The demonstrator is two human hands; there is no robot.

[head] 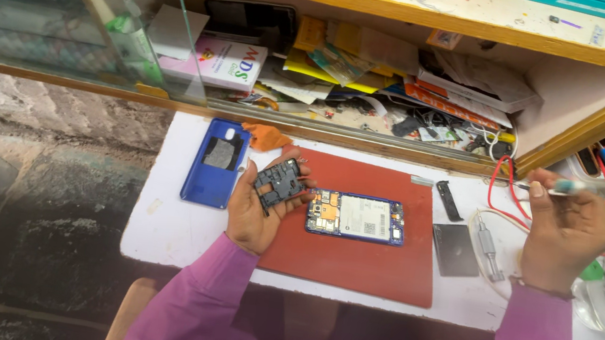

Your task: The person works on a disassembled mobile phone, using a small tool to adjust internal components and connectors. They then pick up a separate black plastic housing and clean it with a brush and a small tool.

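- The blue back cover (216,163) lies inner face up at the left end of your white table (173,231), just beside the red mat (353,261).
- An orange cloth (267,138) sits near the cover's top corner, at the mat's upper left edge.
- Your left hand (258,207) is cupped palm up over the mat's left edge, fingers curled around a black inner plate (280,183); it grips the plate, tilted, above the mat.
- The opened phone (356,217) lies flat on the mat, just right of that hand, its circuit boards and battery exposed. Your fingertips are close to its left end; I cannot tell if they touch it.
- A small black strip (448,201) and a grey metal plate (455,250) lie on the bare table right of the mat.
- A metal tool (488,252) rests just beside the grey plate.
- Your right hand (563,233) is raised over the table's right end, closed on a thin tool (563,187) held level between thumb and fingers.
- Red wires (502,200) loop behind that hand.
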